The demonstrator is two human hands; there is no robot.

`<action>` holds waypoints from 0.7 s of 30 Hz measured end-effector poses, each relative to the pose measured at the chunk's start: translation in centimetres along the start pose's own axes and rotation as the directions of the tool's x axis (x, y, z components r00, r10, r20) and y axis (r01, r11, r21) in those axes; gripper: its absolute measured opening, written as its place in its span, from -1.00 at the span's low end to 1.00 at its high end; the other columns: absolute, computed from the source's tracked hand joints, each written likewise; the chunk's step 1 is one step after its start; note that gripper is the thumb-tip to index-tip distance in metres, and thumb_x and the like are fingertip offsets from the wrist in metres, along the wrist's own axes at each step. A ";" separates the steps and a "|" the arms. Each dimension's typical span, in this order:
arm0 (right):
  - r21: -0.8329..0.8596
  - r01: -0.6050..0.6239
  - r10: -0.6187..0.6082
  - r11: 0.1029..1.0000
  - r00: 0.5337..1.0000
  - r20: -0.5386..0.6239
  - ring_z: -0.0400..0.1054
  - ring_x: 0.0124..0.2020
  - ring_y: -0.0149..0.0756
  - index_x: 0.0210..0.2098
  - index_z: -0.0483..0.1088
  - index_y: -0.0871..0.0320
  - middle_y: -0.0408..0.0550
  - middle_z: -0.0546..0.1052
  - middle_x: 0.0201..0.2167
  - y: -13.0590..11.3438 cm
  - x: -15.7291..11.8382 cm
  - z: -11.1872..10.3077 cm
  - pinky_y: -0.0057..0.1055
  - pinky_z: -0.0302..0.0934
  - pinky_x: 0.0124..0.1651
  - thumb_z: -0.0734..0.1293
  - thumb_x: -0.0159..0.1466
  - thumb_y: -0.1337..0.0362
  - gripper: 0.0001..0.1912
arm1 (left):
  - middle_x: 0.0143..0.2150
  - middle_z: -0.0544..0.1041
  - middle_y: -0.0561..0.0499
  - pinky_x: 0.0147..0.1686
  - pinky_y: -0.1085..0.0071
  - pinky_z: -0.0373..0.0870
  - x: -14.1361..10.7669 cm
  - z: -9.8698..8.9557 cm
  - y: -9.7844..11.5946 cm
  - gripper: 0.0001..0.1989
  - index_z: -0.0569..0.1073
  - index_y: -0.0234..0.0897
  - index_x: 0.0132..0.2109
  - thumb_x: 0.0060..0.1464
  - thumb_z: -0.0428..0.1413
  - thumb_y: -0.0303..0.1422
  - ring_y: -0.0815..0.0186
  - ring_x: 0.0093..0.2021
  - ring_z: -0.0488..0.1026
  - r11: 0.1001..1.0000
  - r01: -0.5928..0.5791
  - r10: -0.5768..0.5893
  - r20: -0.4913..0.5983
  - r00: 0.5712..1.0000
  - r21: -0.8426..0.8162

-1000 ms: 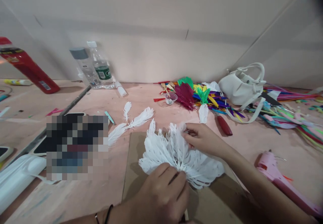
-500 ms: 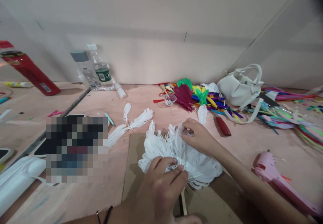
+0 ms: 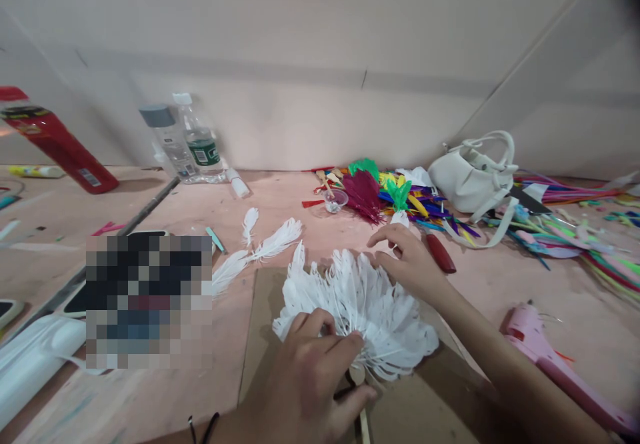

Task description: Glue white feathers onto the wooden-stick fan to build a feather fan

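Observation:
A fan of overlapping white feathers [image 3: 370, 304] lies on a brown cardboard sheet [image 3: 265, 311], with a thin wooden stick [image 3: 364, 424] below its base. My left hand [image 3: 320, 371] rests over the fan's lower left, its fingers bent and fingertips pressing on the quills near the centre. Above the fan's upper right edge is my right hand [image 3: 405, 257], fingers curved and apart, with nothing seen between them. Loose white feathers [image 3: 275, 239] lie to the upper left of the cardboard.
A pink glue gun [image 3: 545, 357] lies at right, a red-handled tool [image 3: 440, 253] nearer. Coloured feathers [image 3: 367, 194], a small clear cup [image 3: 335, 199] and a white handbag [image 3: 467, 174] are along the wall. Bottles [image 3: 203, 144] stand at back left; a blurred-out object [image 3: 150, 297] lies at left.
My right hand has moved right, off the fan's top feathers, and its fingers have opened. My left thumb has shifted up toward the stick's top, which now shows more.

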State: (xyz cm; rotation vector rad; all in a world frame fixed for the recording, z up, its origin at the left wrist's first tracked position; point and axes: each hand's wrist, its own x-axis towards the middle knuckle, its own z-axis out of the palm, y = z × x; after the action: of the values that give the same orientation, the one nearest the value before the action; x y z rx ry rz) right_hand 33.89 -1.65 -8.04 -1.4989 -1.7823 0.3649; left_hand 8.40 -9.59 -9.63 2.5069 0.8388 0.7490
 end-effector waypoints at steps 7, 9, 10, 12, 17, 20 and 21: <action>0.020 -0.106 0.099 0.994 0.969 0.226 0.29 0.16 0.04 -0.41 0.59 0.05 0.08 0.47 -0.03 -0.4 -0.9 1.2 -0.04 0.23 0.14 0.40 0.24 0.19 -0.85 | -0.28 0.57 -0.05 -0.20 0.11 0.38 0.1 -0.1 -0.1 -0.63 0.51 -0.23 0.05 0.12 0.32 -0.29 0.02 -0.08 0.41 0.999 -0.047 0.047 0.009 0.999 0.009; 0.000 -0.098 0.095 0.995 0.966 0.239 0.28 0.18 0.04 -0.43 0.57 0.05 0.05 0.49 -0.01 -0.6 -1.3 1.7 0.00 0.18 0.21 0.42 0.24 0.14 -0.83 | -0.26 0.59 -0.05 -0.19 0.12 0.39 0.1 -0.2 0.0 -0.64 0.50 -0.23 0.05 0.12 0.32 -0.31 0.03 -0.08 0.42 0.998 -0.065 0.065 0.007 0.998 0.010; -0.006 -0.095 0.093 0.995 0.966 0.242 0.28 0.17 0.03 -0.45 0.56 0.04 0.03 0.50 0.00 -0.7 -1.4 1.8 0.02 0.15 0.24 0.43 0.24 0.14 -0.83 | -0.25 0.59 -0.05 -0.18 0.13 0.40 0.2 -0.2 0.0 -0.65 0.50 -0.23 0.04 0.12 0.32 -0.31 0.03 -0.08 0.42 0.997 -0.076 0.076 -0.002 0.997 0.013; -0.003 -0.100 0.098 0.995 0.962 0.256 0.30 0.16 0.02 -0.48 0.53 0.05 0.01 0.49 0.03 -0.7 -1.5 1.8 0.03 0.14 0.24 0.44 0.23 0.15 -0.82 | -0.24 0.59 -0.05 -0.18 0.15 0.41 0.3 -0.3 0.1 -0.68 0.50 -0.22 0.02 0.14 0.31 -0.30 0.05 -0.09 0.43 0.995 -0.095 0.095 -0.018 0.995 0.023; 0.034 -0.118 0.104 0.992 0.954 0.282 0.27 0.18 0.04 -0.54 0.48 0.08 0.07 0.46 0.07 -0.5 -1.3 1.3 0.00 0.16 0.19 0.43 0.19 0.21 -0.81 | -0.23 0.62 -0.02 -0.20 0.16 0.37 0.7 -0.6 0.5 -0.60 0.49 -0.27 0.01 0.03 0.38 -0.35 0.07 -0.14 0.41 0.991 -0.123 0.125 -0.049 0.991 0.047; 0.086 -0.124 0.093 0.989 0.948 0.305 0.26 0.19 0.05 -0.56 0.44 0.09 0.09 0.44 0.05 -0.4 -1.2 1.0 -0.01 0.15 0.18 0.42 0.19 0.22 -0.79 | -0.22 0.62 0.00 -0.25 0.17 0.33 0.9 -0.8 0.7 -0.58 0.49 -0.28 -0.07 -0.05 0.44 -0.34 0.09 -0.19 0.39 0.993 -0.111 0.113 -0.040 0.993 0.047; 0.095 -0.126 0.091 0.987 0.947 0.309 0.25 0.20 0.05 -0.57 0.43 0.09 0.09 0.44 0.04 -0.3 -1.2 0.9 -0.01 0.14 0.19 0.42 0.19 0.21 -0.78 | -0.23 0.62 0.01 -0.26 0.18 0.32 0.9 -0.8 0.7 -0.59 0.49 -0.28 -0.10 -0.06 0.45 -0.34 0.09 -0.20 0.38 0.994 -0.100 0.101 -0.031 0.994 0.042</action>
State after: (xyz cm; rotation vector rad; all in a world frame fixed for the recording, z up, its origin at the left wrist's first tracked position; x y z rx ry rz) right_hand 33.05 -2.59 -8.89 -1.5271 -1.8801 0.7771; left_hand 8.86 -9.37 -8.31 2.5955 0.7507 0.8158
